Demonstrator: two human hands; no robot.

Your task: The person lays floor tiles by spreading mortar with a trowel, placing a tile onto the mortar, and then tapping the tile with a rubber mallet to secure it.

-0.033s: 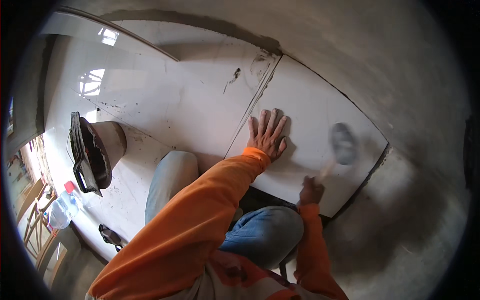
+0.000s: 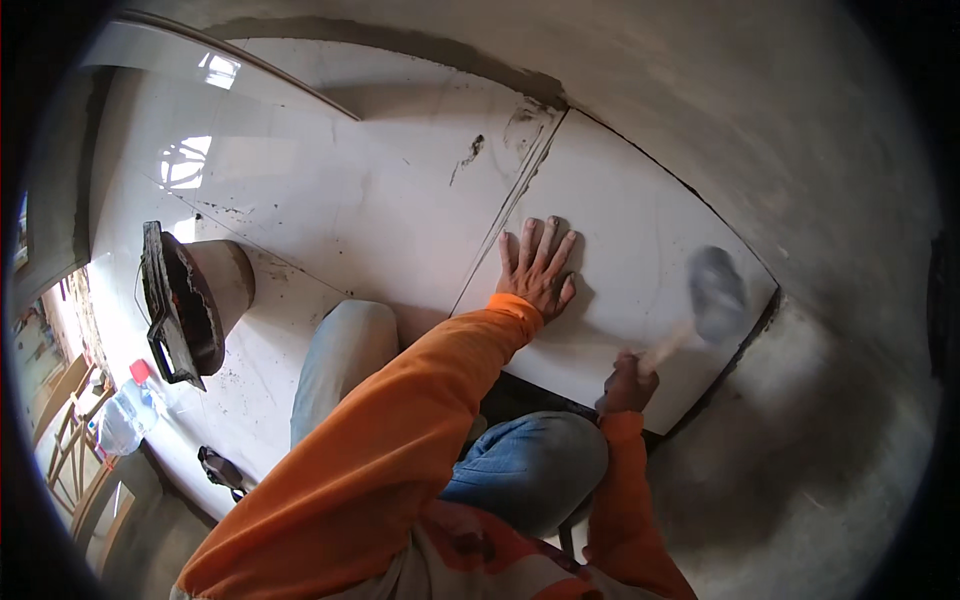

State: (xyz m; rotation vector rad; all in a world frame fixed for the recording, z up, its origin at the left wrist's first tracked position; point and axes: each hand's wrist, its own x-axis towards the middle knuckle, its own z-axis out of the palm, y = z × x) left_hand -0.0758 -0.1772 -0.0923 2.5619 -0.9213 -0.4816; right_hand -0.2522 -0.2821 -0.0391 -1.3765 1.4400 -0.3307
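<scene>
My left hand [image 2: 538, 265] lies flat with fingers spread on a large white floor tile [image 2: 625, 240], close to the joint on its left side. My right hand [image 2: 628, 385] is wrapped round the pale wooden handle of a rubber mallet [image 2: 717, 295]. The mallet's dark grey head is smeared by motion over the right part of the same tile. Whether the head touches the tile, I cannot tell. Dark gaps run along the tile's wall side and near edge.
A bucket [image 2: 235, 275] with a trowel [image 2: 170, 310] across its mouth stands on the laid tiles at left. A long thin bar [image 2: 270, 75] lies beyond. Clear plastic bottles [image 2: 125, 415] and a dark strapped object [image 2: 220, 468] are at lower left. A grey plastered wall [image 2: 800, 140] borders the right.
The mallet head has shifted to the right, and my right hand has turned slightly with its handle. My left hand stays pressed on the tile.
</scene>
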